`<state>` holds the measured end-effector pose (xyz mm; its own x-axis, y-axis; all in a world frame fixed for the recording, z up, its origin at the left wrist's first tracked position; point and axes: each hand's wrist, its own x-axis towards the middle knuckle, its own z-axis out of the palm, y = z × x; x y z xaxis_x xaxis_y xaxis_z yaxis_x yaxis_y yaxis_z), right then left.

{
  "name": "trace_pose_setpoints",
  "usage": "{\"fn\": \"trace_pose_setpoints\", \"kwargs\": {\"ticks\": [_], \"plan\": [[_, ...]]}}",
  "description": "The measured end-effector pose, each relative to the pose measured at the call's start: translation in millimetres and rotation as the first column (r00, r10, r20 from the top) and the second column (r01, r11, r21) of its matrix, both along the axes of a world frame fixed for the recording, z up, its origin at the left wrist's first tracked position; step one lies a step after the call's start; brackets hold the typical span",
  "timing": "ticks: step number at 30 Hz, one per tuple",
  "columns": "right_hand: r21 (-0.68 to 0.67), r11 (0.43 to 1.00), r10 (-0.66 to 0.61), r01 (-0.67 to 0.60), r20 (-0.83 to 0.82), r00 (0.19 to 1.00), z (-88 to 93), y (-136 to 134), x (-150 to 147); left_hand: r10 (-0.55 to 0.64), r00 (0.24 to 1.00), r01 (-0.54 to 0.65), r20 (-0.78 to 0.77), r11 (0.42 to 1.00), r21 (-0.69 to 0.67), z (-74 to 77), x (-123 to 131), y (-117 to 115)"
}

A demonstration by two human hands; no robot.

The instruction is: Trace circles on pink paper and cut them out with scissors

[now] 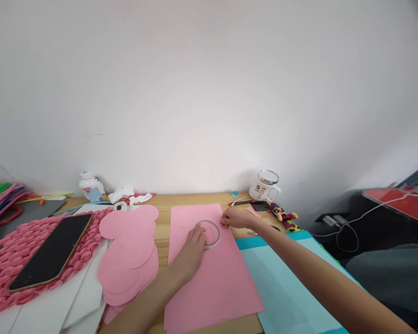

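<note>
A tall sheet of pink paper [212, 278] lies flat on the wooden desk in front of me. On its upper part rests a thin grey ring [218, 233]. Flat across the ring's left side is my left hand [191, 250], fingers stretched out and their tips on the ring and paper. My right hand [234, 218] is pinched at the sheet's upper right edge, just right of the ring; whatever it holds is too small to make out. Left of the sheet lies a pile of rounded pink paper cutouts [128, 260].
A phone [54, 250] lies on a pink knobbly mat [24, 232] at left. Along the wall stand a white bottle [92, 186] and a white mug [264, 185]. Light blue sheets [282, 278] lie under my right forearm. A colourful figure [284, 216] sits near the mug.
</note>
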<state>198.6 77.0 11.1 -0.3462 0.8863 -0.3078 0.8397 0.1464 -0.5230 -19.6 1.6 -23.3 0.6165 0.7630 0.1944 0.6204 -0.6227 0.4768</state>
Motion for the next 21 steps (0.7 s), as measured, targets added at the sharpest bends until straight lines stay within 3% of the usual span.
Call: {"fn": "trace_pose_setpoints", "kwargs": {"ticks": [2, 4, 8, 13, 21], "plan": [[-0.018, 1.000, 0.013, -0.013, -0.010, 1.000, 1.4, 0, 0, 0.080, 0.992, -0.081, 0.099, 0.997, 0.000, -4.8, -17, 0], [-0.031, 0.999, 0.017, -0.017, -0.011, 1.000, 1.8, 0, 0, 0.120, 0.987, -0.124, 0.105, 0.992, 0.025, -8.1, -33, -3], [-0.049, 0.998, 0.026, -0.026, -0.003, 1.000, 1.2, 1, 0, 0.127, 0.992, -0.122, -0.024, 0.982, 0.145, -15.0, -53, -14], [-0.049, 0.998, 0.029, -0.028, 0.007, 1.000, 4.9, -2, -2, 0.148, 0.972, -0.086, -0.182, 0.947, 0.310, -19.6, -54, -26], [-0.018, 0.999, -0.032, 0.032, 0.022, 0.999, 6.7, -10, -7, 0.108, 0.984, -0.065, -0.143, 0.958, 0.280, -14.0, -50, -28]]}}
